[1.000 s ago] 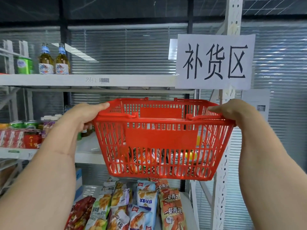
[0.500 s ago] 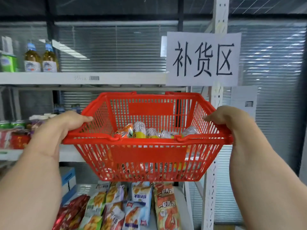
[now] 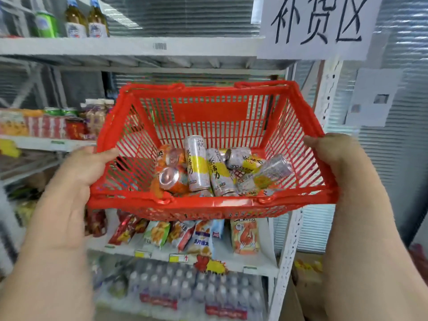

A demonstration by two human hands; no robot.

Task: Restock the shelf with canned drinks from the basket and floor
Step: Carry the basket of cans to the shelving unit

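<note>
Both arms reach forward and hold the red basket (image 3: 209,156) in front of the shelf (image 3: 129,46). The left hand (image 3: 85,167) has its grip clenched on the basket's left rim, thumb over the top edge; the right hand (image 3: 335,158) is grasping the right rim, knuckles up and fingers curled under the edge. The canned drinks (image 3: 208,167) lie jumbled on the basket floor: white-and-yellow cans beside orange ones, some with their silver tops towards the camera. Against half a second ago, the basket sits lower in view and is tipped toward the person, so its inside and the cans show far more fully; the paper sign (image 3: 312,26) has slid up to the top edge, and the snack bags (image 3: 185,232) and bottled water packs (image 3: 185,288) below now show.
</note>
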